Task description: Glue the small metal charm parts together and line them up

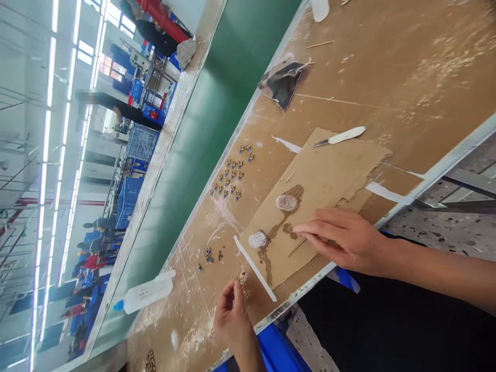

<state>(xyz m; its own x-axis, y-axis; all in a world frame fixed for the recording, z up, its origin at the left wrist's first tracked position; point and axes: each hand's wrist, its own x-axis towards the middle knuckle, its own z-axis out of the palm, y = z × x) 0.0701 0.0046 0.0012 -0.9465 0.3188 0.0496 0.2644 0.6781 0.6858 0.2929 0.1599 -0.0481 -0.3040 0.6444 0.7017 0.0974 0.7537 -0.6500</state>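
Note:
My left hand (235,318) is low over the table, thumb and forefinger pinched beside a little heap of tiny pale bits (244,281); whatever they hold is too small to make out. Over the cardboard sheet (329,165), my right hand (344,237) has its fingertips together beside a wet spot (289,228); anything between them is not discernible. Two small clear cups (287,202) stand on the cardboard amid wet stains. A thin stick (298,248) lies below the right fingertips. Left of the cardboard sit a small cluster of blue-and-gold pieces (208,255) and several dark specks (221,253).
Rows of small blue-and-gold pieces (233,174) stand near the table's far edge. A white-handled scalpel (346,135) rests on the cardboard. A dark cloth scrap (284,82), a blue-capped bottle (149,293) and a green divider (194,150) are farther off. People are in the background.

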